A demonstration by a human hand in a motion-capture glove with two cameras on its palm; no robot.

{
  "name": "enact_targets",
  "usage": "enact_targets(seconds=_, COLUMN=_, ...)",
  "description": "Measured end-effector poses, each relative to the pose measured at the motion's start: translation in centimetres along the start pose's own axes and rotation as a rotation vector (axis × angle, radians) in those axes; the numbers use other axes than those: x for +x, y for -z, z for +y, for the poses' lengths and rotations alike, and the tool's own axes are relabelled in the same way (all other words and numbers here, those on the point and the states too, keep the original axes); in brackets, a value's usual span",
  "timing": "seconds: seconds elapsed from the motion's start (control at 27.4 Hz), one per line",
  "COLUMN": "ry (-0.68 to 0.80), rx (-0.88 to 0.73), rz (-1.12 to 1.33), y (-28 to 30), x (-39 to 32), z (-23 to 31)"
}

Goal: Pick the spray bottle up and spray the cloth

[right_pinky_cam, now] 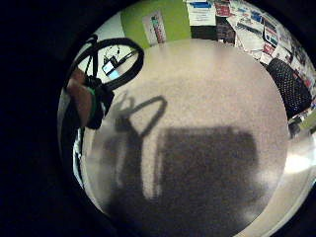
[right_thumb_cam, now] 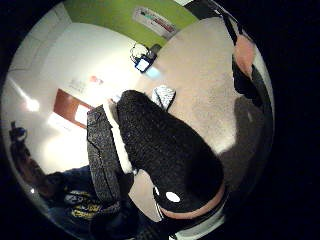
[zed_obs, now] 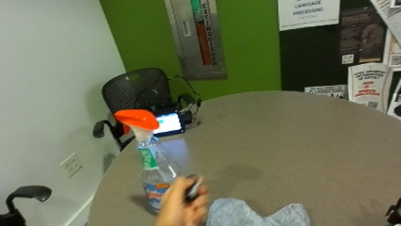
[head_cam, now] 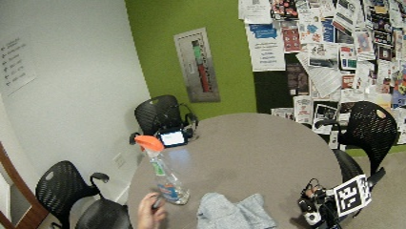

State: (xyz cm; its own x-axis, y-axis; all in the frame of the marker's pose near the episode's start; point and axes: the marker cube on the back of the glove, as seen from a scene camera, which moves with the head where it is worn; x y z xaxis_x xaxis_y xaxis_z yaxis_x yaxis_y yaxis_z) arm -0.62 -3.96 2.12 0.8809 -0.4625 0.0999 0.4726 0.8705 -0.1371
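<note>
Bright room light, dark hand shadow on table (right_pinky_cam: 207, 98), palm views dim, bare hand (zed_obs: 183, 207) blurred

Spray bottle (zed_obs: 152, 168): clear plastic, orange trigger head, green neck band, colourful label low on the body, standing upright on the table with the nozzle pointing toward the table's middle. The bare hand's curled fingers (zed_obs: 188, 203) sit right at its base on the near side; can't tell if they touch it. Cloth (zed_obs: 255, 213): light grey-blue, crumpled in a low heap flat on the table, just beside those fingers on the side away from the bottle, apart from the bottle.
</note>
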Motion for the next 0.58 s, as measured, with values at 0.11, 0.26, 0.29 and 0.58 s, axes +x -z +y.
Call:
enact_targets(seconds=0.11, ry=-0.037, rx=0.038, rz=-0.018, y=1.2, x=1.2, z=-0.8)
enact_targets(seconds=0.26, ry=-0.081, rx=0.102, rz=0.013, y=2.5, x=2.5, z=-1.3)
enact_targets(seconds=0.29, ry=-0.094, rx=0.106, rz=0.007, y=2.3, x=2.6, z=-1.2)
enact_targets(seconds=0.58, ry=-0.050, rx=0.079, rz=-0.007, y=1.3, x=1.8, z=-2.6)
